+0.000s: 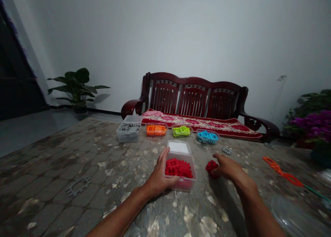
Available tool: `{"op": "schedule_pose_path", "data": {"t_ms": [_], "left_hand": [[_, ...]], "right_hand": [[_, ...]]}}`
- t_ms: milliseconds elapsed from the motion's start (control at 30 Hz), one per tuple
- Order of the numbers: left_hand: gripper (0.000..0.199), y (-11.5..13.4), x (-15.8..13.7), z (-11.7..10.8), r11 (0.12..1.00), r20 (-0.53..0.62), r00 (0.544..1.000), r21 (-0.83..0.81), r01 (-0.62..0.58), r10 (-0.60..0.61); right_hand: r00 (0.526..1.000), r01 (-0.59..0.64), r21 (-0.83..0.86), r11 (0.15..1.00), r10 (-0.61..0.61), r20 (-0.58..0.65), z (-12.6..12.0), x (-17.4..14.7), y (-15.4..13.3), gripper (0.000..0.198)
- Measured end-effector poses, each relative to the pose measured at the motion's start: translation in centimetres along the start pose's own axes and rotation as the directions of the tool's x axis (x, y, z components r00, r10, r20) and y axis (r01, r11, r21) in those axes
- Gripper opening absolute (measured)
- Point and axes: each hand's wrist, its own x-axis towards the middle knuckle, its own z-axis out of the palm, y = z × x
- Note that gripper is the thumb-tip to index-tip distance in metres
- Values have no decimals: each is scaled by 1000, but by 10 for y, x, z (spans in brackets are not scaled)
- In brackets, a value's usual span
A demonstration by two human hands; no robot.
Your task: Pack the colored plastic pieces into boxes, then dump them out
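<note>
"Why was your left hand [160, 174] clasping the clear box [186, 186] at its nine o'clock side?"

"Probably to steady it; its lid [178, 147] stood open at twelve, baring the red pieces [178, 168]."

"What did your right hand [229, 167] do?"

"It gripped a red cluster [210, 167], three o'clock from the box; lifted or resting, I couldn't tell."

"How did that look?"

"Knobbly and compact, coloured like the toothed pieces."

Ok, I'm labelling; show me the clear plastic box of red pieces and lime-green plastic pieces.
Clear plastic box of red pieces [186, 185]: head view, front wall.
Lime-green plastic pieces [181, 130]: head view, pile's middle.
</note>
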Motion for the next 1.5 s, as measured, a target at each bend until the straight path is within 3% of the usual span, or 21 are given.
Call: {"op": "schedule_pose_path", "data": {"t_ms": [300,533,667,833,933,1067,1200,1367,1500], "left_hand": [[106,3,1,-2,998,15,1000,58,16,-17],[108,2,0,-1,1000,17,1000,16,19,-19],[111,2,0,0,1000,18,1000,-3,25,-25],[111,1,1,-1,1000,20,1000,13,13,-13],[111,-2,2,0,999,16,1000,34,-4,3],[111,-3,1,0,999,6,1000,47,-9,9],[111,1,0,-1,998,13,1000,56,4,-5],[109,5,1,-2,999,17,1000,52,12,-13],[109,6,1,-1,998,27,999,55,34,-36]], "right_hand": [[999,-38,-46,998,38,17,5,5,-1,45],[992,-18,-35,999,14,-124,5,4,5,34],[967,165,167,972,-126,-222,-6,-4,0,42],[830,533,367,762,-387,-402,-17,-25,-28,45],[783,609,363,705,-461,-417,-15,-36,-49,44],[765,624,245,742,-515,-387,-8,-38,-66,42],[791,567,170,806,-476,-385,-10,-34,-60,41],[888,379,153,913,-313,-336,-13,-20,-33,40],[964,204,143,968,-174,-199,-1,0,-8,47]]}}
